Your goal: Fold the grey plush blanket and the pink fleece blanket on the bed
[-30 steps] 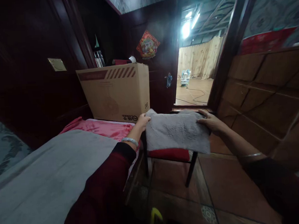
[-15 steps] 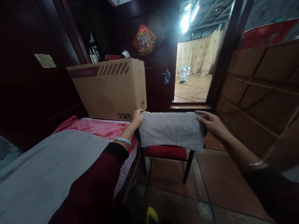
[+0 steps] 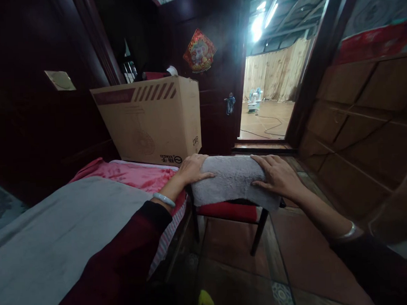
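A grey, fluffy towel (image 3: 230,180) hangs over the backrest of a dark-framed chair with a red seat (image 3: 227,211). My left hand (image 3: 192,168) holds the towel's upper left end, thumb on the front face and fingers along the top edge. At the upper right end, my right hand (image 3: 276,176) grips it the same way, its fingertips bent over the top. The towel's lower edge falls just above the seat and hangs a little lower on the right. Whatever part of it lies behind the backrest is hidden.
On the left is a bed with a grey blanket (image 3: 74,232) and a pink cloth (image 3: 136,176). A large cardboard box (image 3: 144,123) stands behind it. An open doorway shows a fan (image 3: 254,99) beyond. Brown boxes (image 3: 359,130) line the right side; a yellow object (image 3: 206,302) lies below.
Both hands have moved inward from the towel's top corners and now lie over its top edge with thumbs in front. The view has shifted slightly.
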Demonstrator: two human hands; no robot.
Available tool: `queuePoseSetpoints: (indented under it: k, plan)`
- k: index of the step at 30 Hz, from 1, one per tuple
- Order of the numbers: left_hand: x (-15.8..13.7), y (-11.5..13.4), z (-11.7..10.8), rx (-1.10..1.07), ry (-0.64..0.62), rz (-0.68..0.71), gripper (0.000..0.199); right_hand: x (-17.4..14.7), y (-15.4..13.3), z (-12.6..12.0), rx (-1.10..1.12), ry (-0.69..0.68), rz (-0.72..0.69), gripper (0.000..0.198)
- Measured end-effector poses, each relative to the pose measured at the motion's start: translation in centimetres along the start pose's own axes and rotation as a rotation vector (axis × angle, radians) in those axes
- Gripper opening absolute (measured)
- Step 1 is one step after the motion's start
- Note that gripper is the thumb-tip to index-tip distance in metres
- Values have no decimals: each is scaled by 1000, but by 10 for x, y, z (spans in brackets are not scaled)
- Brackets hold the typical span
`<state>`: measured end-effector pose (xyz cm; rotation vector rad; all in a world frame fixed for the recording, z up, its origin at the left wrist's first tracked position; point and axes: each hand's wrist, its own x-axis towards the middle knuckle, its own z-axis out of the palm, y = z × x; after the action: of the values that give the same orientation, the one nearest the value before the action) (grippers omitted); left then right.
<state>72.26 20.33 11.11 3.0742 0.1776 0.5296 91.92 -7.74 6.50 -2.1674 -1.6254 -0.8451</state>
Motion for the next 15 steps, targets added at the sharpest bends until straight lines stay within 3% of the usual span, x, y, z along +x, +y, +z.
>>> queuePoseSetpoints:
  k: [5,9,12,15]
  plan:
    - [4,-6,-2,8,-34,10,63,-2,2,2,-30,15,13,69]
    - [-2,-1,-11,63,-91,-43,67,0,0,2,-50,9,23,70]
    - [-23,-3,-10,86,-89,-175,76,0,0,0,-34,-23,28,73]
    - [-71,-9,2,43,-75,-263,84,-6,0,0,29,-45,57,75]
